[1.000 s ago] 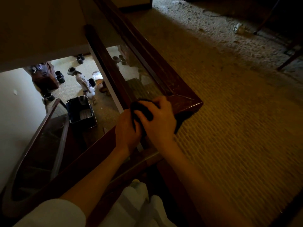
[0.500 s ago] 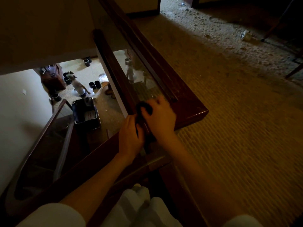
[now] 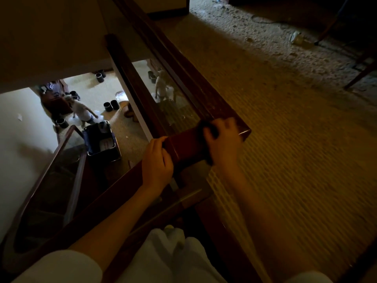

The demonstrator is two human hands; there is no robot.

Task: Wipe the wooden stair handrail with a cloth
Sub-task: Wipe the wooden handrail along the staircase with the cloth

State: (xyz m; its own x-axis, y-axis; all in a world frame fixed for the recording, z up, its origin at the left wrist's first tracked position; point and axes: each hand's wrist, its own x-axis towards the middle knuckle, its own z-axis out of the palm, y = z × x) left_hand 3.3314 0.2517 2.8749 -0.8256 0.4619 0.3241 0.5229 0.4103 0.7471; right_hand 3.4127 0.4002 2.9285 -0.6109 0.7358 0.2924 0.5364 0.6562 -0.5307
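My left hand (image 3: 157, 160) is curled over the handrail (image 3: 183, 147), gripping it just left of the corner where the rail turns. My right hand (image 3: 223, 139) has its fingers bent round the dark cloth (image 3: 207, 128) and presses it on the rail top close to that corner. It's blurred, so I can't tell finer detail. To wipe well, I'd press flat, wrap the cloth over both edges and run it right out to the corner tip, then work along the far run above the glass panel (image 3: 173, 103).
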